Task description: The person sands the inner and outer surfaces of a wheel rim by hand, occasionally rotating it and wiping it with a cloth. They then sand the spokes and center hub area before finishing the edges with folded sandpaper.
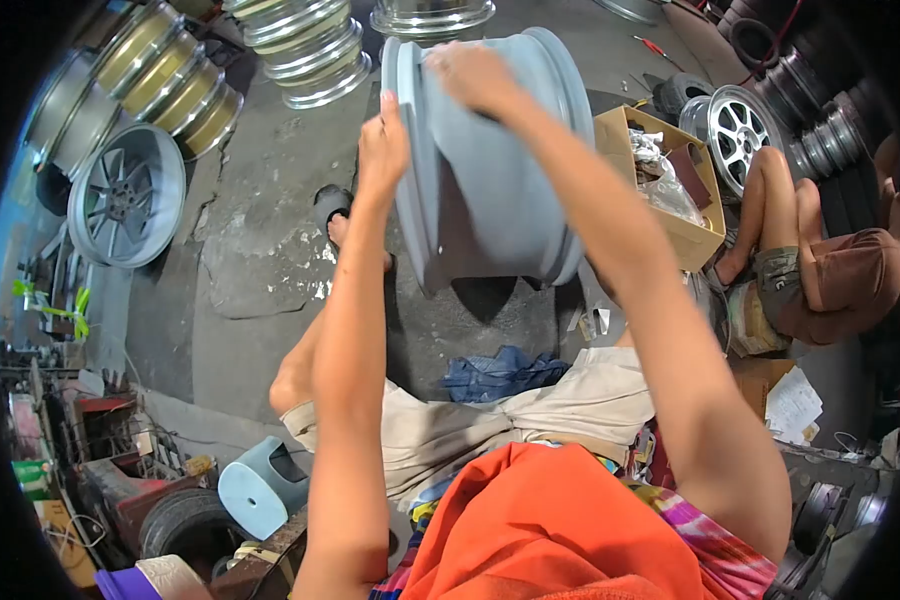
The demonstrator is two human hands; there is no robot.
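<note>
A large grey wheel rim (505, 190) stands on its tread between my legs, its barrel facing me. My left hand (382, 145) grips the rim's left edge, fingers wrapped round it with the thumb pointing up. On the upper left part of the barrel lies my right hand (470, 78), blurred by motion; whether it holds something small cannot be made out. A crumpled blue cloth (505, 374) lies on the floor below the rim.
Stacked rims (305, 45) stand at the top left, and a spoked rim (128, 195) leans at the left. To the right are a cardboard box (705, 240) with plastic bags, a white-spoked wheel (742, 135) and a seated person (820, 270). A blue stool (255, 490) is lower left.
</note>
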